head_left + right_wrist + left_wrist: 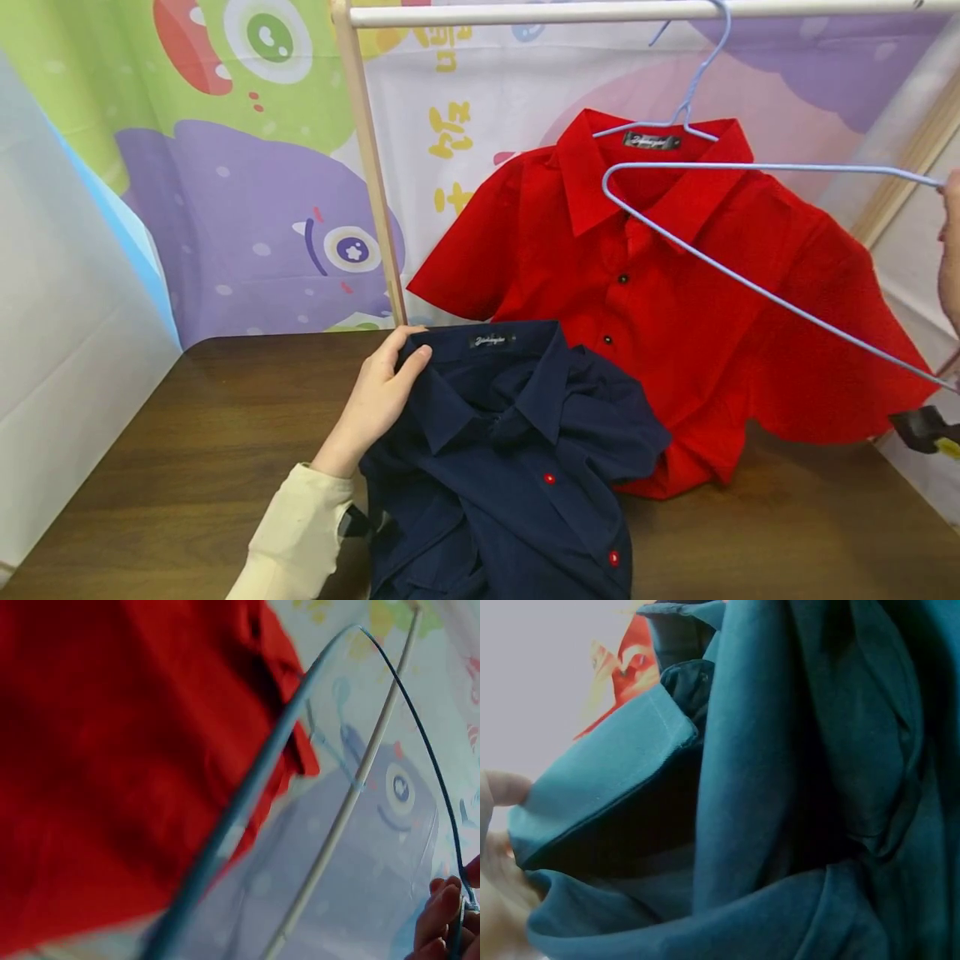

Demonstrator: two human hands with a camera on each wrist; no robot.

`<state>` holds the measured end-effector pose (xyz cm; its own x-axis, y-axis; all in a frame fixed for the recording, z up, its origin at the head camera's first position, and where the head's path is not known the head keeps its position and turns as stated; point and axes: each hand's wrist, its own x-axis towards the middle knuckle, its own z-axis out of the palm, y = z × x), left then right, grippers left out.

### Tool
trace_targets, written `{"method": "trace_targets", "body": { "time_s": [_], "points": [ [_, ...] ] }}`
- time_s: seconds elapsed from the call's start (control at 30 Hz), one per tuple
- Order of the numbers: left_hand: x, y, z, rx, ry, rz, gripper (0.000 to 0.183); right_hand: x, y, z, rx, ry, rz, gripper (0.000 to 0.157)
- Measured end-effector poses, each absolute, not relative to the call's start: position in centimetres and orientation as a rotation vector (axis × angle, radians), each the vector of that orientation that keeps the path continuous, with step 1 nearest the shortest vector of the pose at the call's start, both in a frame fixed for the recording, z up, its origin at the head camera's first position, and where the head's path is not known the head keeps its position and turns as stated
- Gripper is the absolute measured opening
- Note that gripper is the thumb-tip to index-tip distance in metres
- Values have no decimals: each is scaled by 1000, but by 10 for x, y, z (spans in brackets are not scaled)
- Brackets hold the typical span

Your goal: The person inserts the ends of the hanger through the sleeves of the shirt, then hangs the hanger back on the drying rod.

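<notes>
My left hand [386, 383] pinches a navy short-sleeved shirt [517, 500] by the left end of its collar, thumb on the near side. Red buttons run down the shirt's front, and its lower part runs out of the head view. In the left wrist view the collar [607, 769] stands up from the thumb and fingers, with folds of cloth beside it. At the right edge of the head view, my right hand [951, 250] is partly cut off. It grips a light blue wire hanger [750, 167], whose bare end points left in front of a red shirt [675, 292].
The red shirt hangs on another blue hanger [693, 92] from the white rail [525, 15] of a wooden rack [367, 158]. Its hem reaches the brown table [225, 450]. A cartoon-printed curtain [255, 208] closes off the back.
</notes>
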<state>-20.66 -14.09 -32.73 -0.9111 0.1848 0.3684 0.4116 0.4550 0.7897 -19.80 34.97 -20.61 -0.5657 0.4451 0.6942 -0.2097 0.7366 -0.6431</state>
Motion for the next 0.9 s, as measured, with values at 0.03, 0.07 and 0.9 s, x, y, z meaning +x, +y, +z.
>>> {"method": "trace_targets", "body": {
  "time_s": [0.03, 0.07, 0.9],
  "points": [
    [-206, -141, -326, -519, -2474, -1442, 32, -189, 335, -201, -171, -1990, 900, 19],
    [-206, -142, -325, -524, -2469, -1448, 31, -183, 324, -198, -152, -1984, 921, 19],
    [-194, -132, -317, -617, -2217, -1617, 22, -175, 177, -195, 653, -1402, 2211, 18]
  ]
}}
